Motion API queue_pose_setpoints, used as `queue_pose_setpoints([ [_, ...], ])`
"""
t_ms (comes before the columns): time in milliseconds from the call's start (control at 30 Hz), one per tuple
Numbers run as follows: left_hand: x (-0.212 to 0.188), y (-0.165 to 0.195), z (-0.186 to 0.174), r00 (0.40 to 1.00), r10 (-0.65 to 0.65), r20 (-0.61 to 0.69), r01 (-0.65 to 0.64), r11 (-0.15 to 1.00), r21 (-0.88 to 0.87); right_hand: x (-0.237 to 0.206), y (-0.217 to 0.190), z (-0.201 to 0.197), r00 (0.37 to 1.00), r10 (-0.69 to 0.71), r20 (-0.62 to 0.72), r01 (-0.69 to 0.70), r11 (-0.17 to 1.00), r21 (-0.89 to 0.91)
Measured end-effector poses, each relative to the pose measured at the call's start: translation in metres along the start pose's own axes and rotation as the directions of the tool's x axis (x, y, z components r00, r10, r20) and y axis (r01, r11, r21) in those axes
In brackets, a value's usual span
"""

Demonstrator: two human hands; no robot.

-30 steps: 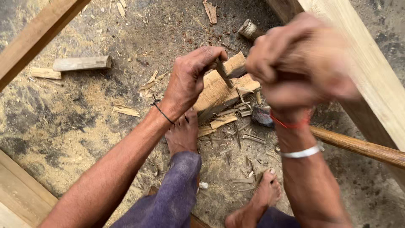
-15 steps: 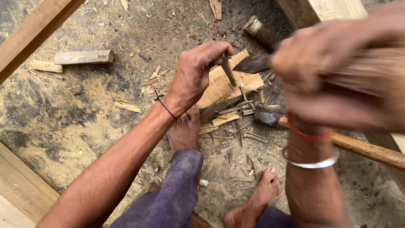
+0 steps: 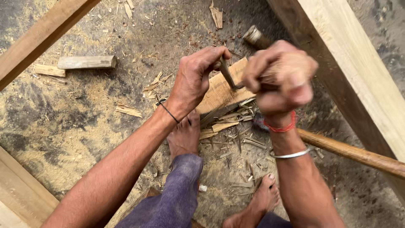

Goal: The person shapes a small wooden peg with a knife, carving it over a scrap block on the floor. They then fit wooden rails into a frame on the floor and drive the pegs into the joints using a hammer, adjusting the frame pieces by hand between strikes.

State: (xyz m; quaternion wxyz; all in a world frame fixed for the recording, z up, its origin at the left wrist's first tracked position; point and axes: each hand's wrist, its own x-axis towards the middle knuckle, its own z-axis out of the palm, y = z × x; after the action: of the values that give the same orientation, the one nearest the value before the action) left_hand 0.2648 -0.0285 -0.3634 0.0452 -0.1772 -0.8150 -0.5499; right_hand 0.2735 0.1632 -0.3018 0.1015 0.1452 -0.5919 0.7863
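Nearest the camera, two bare feet are planted on the dirt floor (image 3: 76, 126); the left foot (image 3: 183, 137) is sitting just behind the wood block (image 3: 219, 93), seemingly bracing it, though the contact itself is hidden.

Left hand (image 3: 196, 80) is gripping a chisel (image 3: 227, 74), fingers clamped together round its shaft. The chisel is leaning, upper end toward the left hand, tip angling down and right onto the block's top face.

Right hand (image 3: 278, 78) is blurred, fingers closed tight on a hammer handle; the hammer head (image 3: 255, 37) is showing just beyond the knuckles. This hand is sitting just right of the chisel and level with it, so it is the nearer to the chisel's struck end.

The block's long axis is running from lower left to upper right. Shavings (image 3: 236, 126) are lying against its near side.

Right and beyond: a long wooden handle (image 3: 354, 153) on the floor, then a heavy timber beam (image 3: 354, 67).
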Motion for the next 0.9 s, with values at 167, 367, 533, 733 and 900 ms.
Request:
queue_pose_setpoints([
  [167, -0.004, 0.005, 0.001, 0.998, 0.057, 0.013, -0.057, 0.998, -0.016, 0.011, -0.018, -0.009, 0.993, -0.045, 0.113, 0.025, 0.985, 0.172],
  [367, 0.002, 0.010, 0.001, 0.998, 0.070, 0.008, -0.070, 0.998, -0.010, -0.006, 0.001, -0.004, 1.000, 0.004, 0.027, -0.004, 1.000, -0.014],
  [533, 0.001, 0.013, -0.001, 1.000, -0.017, -0.002, 0.017, 1.000, 0.025, -0.001, 0.000, -0.013, 0.994, 0.018, 0.110, -0.032, 0.991, 0.131],
  [733, 0.005, 0.010, 0.005, 0.998, 0.055, -0.026, -0.054, 0.998, 0.025, 0.006, -0.007, -0.012, 0.992, -0.120, 0.040, 0.117, 0.991, 0.061],
  [900, -0.004, -0.013, 0.024, 0.994, 0.105, -0.033, -0.099, 0.987, 0.130, -0.023, 0.034, -0.012, 1.000, 0.029, -0.008, -0.029, 0.999, 0.036],
])
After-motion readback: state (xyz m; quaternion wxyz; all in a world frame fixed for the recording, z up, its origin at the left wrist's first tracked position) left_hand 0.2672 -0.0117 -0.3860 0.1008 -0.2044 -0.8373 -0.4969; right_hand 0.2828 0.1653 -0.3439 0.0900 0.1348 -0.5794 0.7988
